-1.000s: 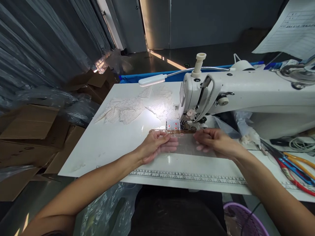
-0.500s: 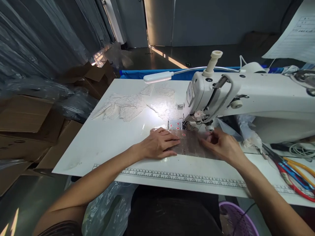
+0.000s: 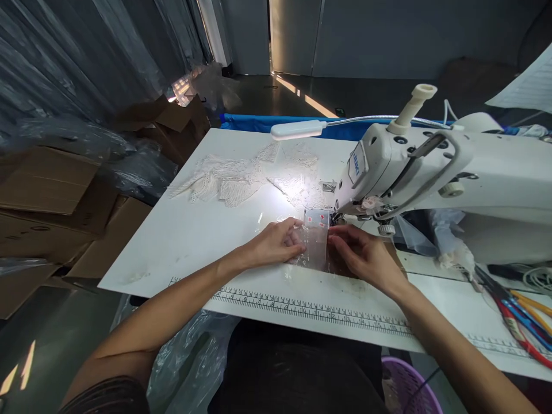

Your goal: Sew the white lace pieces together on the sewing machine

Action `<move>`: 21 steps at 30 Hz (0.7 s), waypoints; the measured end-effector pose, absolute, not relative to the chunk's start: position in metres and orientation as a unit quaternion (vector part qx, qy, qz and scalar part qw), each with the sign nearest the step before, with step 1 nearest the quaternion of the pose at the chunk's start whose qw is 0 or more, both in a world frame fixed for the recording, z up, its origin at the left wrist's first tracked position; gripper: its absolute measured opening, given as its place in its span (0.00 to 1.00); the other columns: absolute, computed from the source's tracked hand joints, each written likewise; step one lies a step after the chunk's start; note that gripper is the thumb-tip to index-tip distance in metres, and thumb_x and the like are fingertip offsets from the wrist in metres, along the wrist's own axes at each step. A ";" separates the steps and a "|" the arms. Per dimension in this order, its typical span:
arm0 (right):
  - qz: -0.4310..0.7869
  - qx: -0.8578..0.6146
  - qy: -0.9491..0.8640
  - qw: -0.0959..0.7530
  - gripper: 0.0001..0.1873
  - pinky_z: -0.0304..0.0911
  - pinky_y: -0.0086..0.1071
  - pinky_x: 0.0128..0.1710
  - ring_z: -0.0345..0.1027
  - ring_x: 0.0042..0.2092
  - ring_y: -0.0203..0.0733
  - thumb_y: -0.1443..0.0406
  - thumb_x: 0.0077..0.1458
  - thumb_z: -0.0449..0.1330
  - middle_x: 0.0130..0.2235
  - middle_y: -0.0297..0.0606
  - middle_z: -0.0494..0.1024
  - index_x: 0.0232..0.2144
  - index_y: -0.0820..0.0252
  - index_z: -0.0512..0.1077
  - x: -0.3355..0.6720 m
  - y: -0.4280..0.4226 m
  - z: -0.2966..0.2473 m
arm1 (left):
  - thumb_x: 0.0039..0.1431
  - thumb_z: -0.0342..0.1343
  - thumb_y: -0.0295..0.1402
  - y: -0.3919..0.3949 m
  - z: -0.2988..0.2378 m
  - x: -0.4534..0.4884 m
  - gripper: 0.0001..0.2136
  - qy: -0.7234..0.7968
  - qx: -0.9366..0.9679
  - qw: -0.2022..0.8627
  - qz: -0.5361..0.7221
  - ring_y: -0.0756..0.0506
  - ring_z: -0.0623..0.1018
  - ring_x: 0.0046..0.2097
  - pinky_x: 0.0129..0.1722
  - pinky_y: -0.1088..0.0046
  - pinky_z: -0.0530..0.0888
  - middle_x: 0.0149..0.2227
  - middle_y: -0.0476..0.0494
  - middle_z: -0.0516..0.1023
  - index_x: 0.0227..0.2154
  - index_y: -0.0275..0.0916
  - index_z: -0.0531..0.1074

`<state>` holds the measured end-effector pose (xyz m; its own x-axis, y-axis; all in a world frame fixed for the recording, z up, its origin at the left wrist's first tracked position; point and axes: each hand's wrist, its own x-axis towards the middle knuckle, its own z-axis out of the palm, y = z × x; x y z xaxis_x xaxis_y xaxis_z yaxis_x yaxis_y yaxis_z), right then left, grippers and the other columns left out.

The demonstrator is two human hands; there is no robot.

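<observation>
My left hand (image 3: 278,242) rests on the table left of the sewing machine (image 3: 375,172), its fingers curled in beside the pale plate (image 3: 317,250). What they hold, if anything, is hidden. My right hand (image 3: 366,253) has thumb and index finger close together just below the needle area, on a sheer brown fabric (image 3: 340,264). Much of this fabric lies under that hand. Small red marks show on the clear-covered plate (image 3: 316,218) beside the presser foot (image 3: 337,218). Cream lace pieces (image 3: 235,181) lie loosely beyond my left hand, under a lit lamp (image 3: 299,130).
A printed ruler (image 3: 302,310) runs along the front edge of the white table (image 3: 172,244). Scissors (image 3: 524,322) with coloured handles lie at the right. Cardboard boxes (image 3: 47,184) and plastic stand at the left, a purple basket (image 3: 411,385) below.
My left hand has gone from lying flat on the sheer fabric to curled fingers. My right hand has moved left toward the needle. The pale plate now shows between them; the view has shifted slightly.
</observation>
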<state>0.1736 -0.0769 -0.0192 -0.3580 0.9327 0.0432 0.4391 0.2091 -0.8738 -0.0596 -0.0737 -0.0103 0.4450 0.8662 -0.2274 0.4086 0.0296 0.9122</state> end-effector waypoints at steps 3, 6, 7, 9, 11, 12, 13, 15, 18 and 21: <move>0.206 -0.423 -0.850 0.238 0.17 0.69 0.48 0.47 0.69 0.47 0.51 0.64 0.62 0.53 0.44 0.47 0.75 0.51 0.58 0.72 0.190 -0.083 -0.032 | 0.59 0.57 0.34 -0.078 -0.016 -0.051 0.25 0.504 0.649 0.516 0.243 0.51 0.78 0.28 0.30 0.72 0.77 0.32 0.47 0.76 0.57 0.35 0.59; 0.093 -0.378 -0.902 0.188 0.19 0.68 0.52 0.47 0.66 0.49 0.55 0.67 0.61 0.53 0.46 0.52 0.72 0.54 0.59 0.72 0.195 -0.081 -0.040 | 0.59 0.57 0.33 -0.079 -0.016 -0.045 0.27 0.522 0.666 0.463 0.263 0.52 0.76 0.26 0.28 0.74 0.76 0.31 0.49 0.76 0.59 0.35 0.55; 0.074 -0.376 -0.906 0.180 0.19 0.68 0.53 0.46 0.66 0.48 0.56 0.67 0.61 0.53 0.45 0.52 0.71 0.53 0.59 0.72 0.195 -0.079 -0.041 | 0.59 0.58 0.33 -0.078 -0.014 -0.045 0.28 0.529 0.674 0.442 0.266 0.52 0.76 0.27 0.28 0.74 0.76 0.31 0.49 0.76 0.60 0.35 0.54; 0.072 -0.371 -0.909 0.177 0.18 0.69 0.51 0.43 0.66 0.46 0.55 0.67 0.61 0.53 0.44 0.51 0.71 0.52 0.59 0.73 0.195 -0.072 -0.041 | 0.58 0.60 0.35 -0.076 -0.011 -0.046 0.31 0.540 0.683 0.412 0.268 0.51 0.76 0.27 0.29 0.74 0.76 0.31 0.49 0.76 0.61 0.35 0.53; 0.105 -0.363 -0.907 0.187 0.17 0.70 0.48 0.43 0.67 0.45 0.52 0.66 0.62 0.52 0.44 0.49 0.71 0.51 0.58 0.73 0.197 -0.064 -0.039 | 0.57 0.61 0.38 -0.073 -0.010 -0.049 0.33 0.544 0.678 0.419 0.263 0.51 0.76 0.27 0.29 0.74 0.76 0.31 0.50 0.76 0.61 0.35 0.52; 0.125 -0.360 -0.904 0.196 0.17 0.70 0.46 0.43 0.68 0.45 0.50 0.65 0.62 0.52 0.44 0.48 0.71 0.51 0.58 0.73 0.199 -0.061 -0.038 | 0.57 0.61 0.39 -0.072 -0.010 -0.051 0.34 0.542 0.673 0.433 0.258 0.51 0.77 0.27 0.29 0.74 0.77 0.30 0.51 0.76 0.61 0.35 0.52; 0.145 -0.357 -0.900 0.206 0.17 0.70 0.45 0.44 0.69 0.45 0.49 0.65 0.63 0.52 0.44 0.47 0.71 0.51 0.57 0.73 0.200 -0.059 -0.038 | 0.58 0.61 0.39 -0.070 -0.010 -0.052 0.34 0.540 0.667 0.447 0.252 0.51 0.77 0.27 0.29 0.74 0.77 0.30 0.51 0.76 0.61 0.36 0.52; 0.177 -0.352 -0.890 0.230 0.18 0.70 0.43 0.44 0.70 0.44 0.46 0.66 0.63 0.51 0.44 0.45 0.72 0.52 0.57 0.72 0.204 -0.057 -0.039 | 0.59 0.60 0.39 -0.068 -0.012 -0.054 0.32 0.541 0.661 0.461 0.244 0.52 0.77 0.26 0.29 0.74 0.77 0.31 0.52 0.75 0.61 0.37 0.52; 0.197 -0.350 -0.876 0.267 0.18 0.70 0.42 0.45 0.70 0.43 0.45 0.66 0.63 0.51 0.43 0.45 0.73 0.53 0.57 0.72 0.207 -0.058 -0.042 | 0.59 0.60 0.37 -0.066 -0.013 -0.053 0.30 0.552 0.652 0.462 0.238 0.52 0.77 0.26 0.28 0.74 0.77 0.31 0.52 0.75 0.60 0.38 0.54; 0.186 -0.355 -0.873 0.280 0.18 0.69 0.43 0.45 0.69 0.44 0.46 0.66 0.62 0.52 0.44 0.46 0.72 0.51 0.57 0.73 0.207 -0.061 -0.046 | 0.58 0.60 0.36 -0.064 -0.014 -0.052 0.30 0.562 0.636 0.472 0.238 0.52 0.76 0.25 0.27 0.75 0.76 0.30 0.53 0.74 0.60 0.38 0.55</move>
<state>0.2074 -0.0606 -0.0462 -0.5919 0.7230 0.3562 0.5146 0.6791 -0.5234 -0.0519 -0.0643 -0.0137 0.2550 0.9400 -0.2268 0.4903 0.0764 0.8682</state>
